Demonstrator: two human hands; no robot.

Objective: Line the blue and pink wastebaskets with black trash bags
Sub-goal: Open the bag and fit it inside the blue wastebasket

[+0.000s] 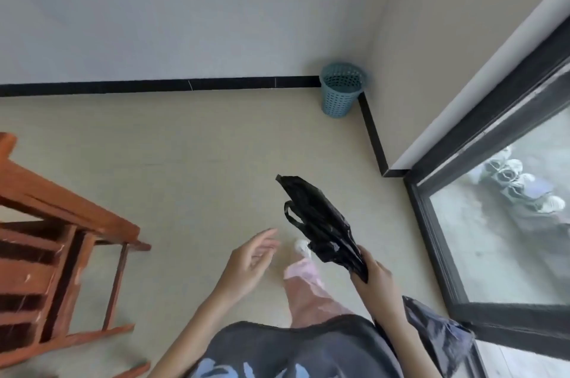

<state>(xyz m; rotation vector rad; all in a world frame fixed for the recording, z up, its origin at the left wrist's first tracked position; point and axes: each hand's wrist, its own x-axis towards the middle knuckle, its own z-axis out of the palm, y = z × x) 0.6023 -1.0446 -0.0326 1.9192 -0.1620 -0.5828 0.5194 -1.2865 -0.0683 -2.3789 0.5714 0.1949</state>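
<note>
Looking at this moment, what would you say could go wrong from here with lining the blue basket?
The black trash bag is bunched in the right hand alone; the left hand is open and empty, so opening it may fumble. The blue wastebasket is tucked into the wall corner and looks light, so it may tip.

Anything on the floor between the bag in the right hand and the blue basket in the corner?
No. In the head view, only bare beige floor separates the black trash bag from the blue wastebasket.

Bare forearms, dark grey top (308,343) with pale blue print, pink trousers (305,288), white shoe (301,244)
</note>
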